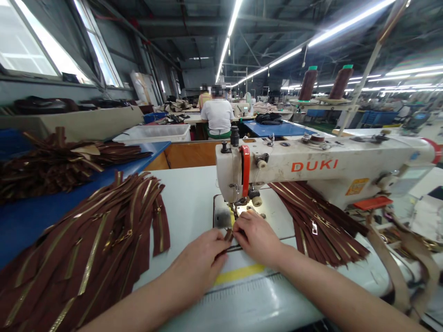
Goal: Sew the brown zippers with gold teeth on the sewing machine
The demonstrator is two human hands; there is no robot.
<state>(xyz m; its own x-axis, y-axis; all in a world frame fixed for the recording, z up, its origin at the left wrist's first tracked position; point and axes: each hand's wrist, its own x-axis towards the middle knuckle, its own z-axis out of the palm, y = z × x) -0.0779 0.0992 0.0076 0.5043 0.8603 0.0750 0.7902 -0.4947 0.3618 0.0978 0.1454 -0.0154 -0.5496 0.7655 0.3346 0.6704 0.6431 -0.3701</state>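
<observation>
pinching brown zipper (228, 235) with left hand (197, 260) and right hand (256, 239) by sewing machine (277, 170)

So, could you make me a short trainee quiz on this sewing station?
1. What word is printed in orange on the sewing machine?
2. True or false: the brown zippers with gold-coloured teeth lie on both sides of the machine.
3. Where are the left hand and right hand?
A. On the thread cones
B. At a brown zipper end just in front of the presser foot
C. Inside the white bin

Key: 1. DUKI; 2. True; 3. B
</observation>
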